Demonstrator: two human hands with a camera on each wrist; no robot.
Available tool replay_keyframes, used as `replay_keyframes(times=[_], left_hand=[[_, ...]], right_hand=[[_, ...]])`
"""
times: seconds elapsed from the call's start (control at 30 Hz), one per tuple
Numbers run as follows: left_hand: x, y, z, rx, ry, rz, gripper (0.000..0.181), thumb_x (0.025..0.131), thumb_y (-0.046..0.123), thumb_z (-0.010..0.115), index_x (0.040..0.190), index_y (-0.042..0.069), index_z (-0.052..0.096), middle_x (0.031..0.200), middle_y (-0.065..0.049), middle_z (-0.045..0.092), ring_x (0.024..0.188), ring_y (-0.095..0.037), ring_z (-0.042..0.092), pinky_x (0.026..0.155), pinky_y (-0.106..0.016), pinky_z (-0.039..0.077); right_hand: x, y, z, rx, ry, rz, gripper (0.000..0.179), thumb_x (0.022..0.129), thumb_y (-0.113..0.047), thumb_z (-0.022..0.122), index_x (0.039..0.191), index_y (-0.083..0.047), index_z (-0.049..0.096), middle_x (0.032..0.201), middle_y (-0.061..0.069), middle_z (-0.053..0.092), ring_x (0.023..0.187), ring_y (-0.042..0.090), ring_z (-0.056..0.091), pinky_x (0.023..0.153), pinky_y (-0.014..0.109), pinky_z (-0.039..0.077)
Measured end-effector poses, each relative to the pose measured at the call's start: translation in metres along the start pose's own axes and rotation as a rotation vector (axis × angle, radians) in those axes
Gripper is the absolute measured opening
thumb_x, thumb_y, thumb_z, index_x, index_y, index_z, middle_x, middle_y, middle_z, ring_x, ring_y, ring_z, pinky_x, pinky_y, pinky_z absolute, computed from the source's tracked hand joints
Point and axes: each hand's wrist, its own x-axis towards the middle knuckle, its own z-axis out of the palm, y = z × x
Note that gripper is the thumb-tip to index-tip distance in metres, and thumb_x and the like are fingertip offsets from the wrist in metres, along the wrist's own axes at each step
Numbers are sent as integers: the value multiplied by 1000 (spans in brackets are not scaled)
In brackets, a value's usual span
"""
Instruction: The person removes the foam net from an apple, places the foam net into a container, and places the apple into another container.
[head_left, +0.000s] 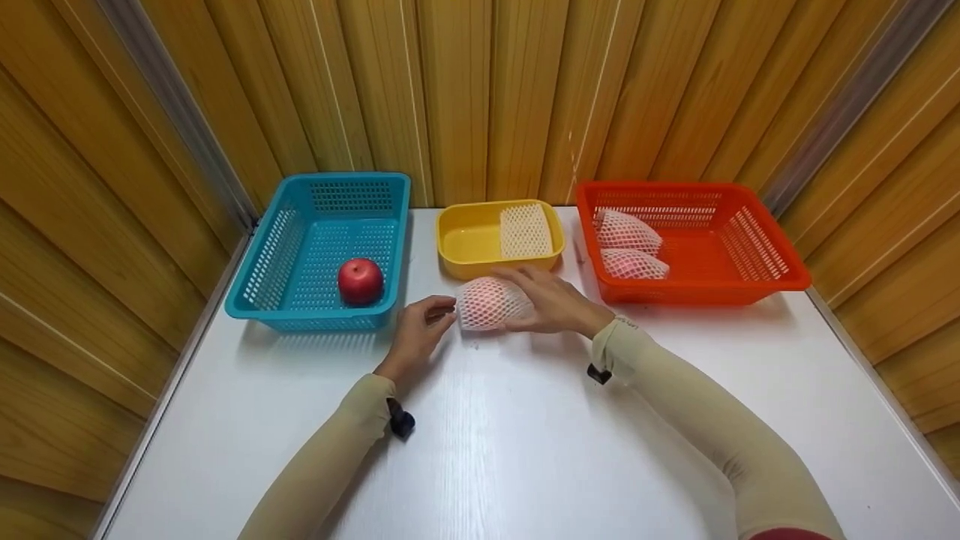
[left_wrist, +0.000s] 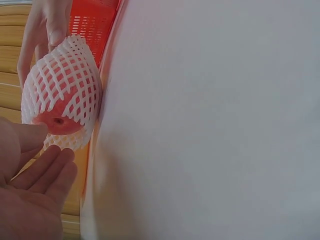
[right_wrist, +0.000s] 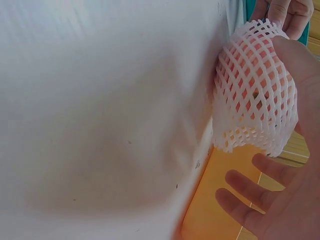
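In the head view, a round red fruit in a white foam net (head_left: 482,304) is in the middle of the frame, between the two hands. The left hand (head_left: 418,332) is just to its left, with its fingers loose and a bit bent. The right hand (head_left: 553,301) is on its right side, with the thumb on the near side and fingers on the far side. A small yellow plastic tub (head_left: 471,244) with white foam netting (head_left: 526,231) in it is just behind the fruit. At the left, a blue plastic basket (head_left: 330,324) has a shiny red apple (head_left: 361,281) in it. At the right, a red plastic basket (head_left: 705,293) has two netted fruits (head_left: 628,232) in it.

In the left wrist view, the fruit is at the upper left. Its bare end, with a little dark dip, faces the left hand at the lower left.

In the right wrist view, the fruit is at the upper right. The right thumb lies over the net, and three fingers stretch out below, apart from it. I cannot tell if this hand grips the fruit.
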Motion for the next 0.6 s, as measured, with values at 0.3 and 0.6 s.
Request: replay_keyframes(times=[0.3,0.6], left_hand=[[2,0,3,-2,10,30,25,95,3,72,120,1,73,118,-12,74,111,-26,70,100,-38,54],[3,1,6,-96,4,57,29,92,-3,73,121,-2,72,119,-17,73,112,-31,70,97,-38,56]], right_hand=[[-7,5,0,19,52,-26,98,81,-63,78,161,-32,30,163,5,31,147,31,34,114,61,36],[-20,11,-1,65,68,19,101,79,-61,81,161,-34,29,166,0,25,150,29,27,113,66,34]])
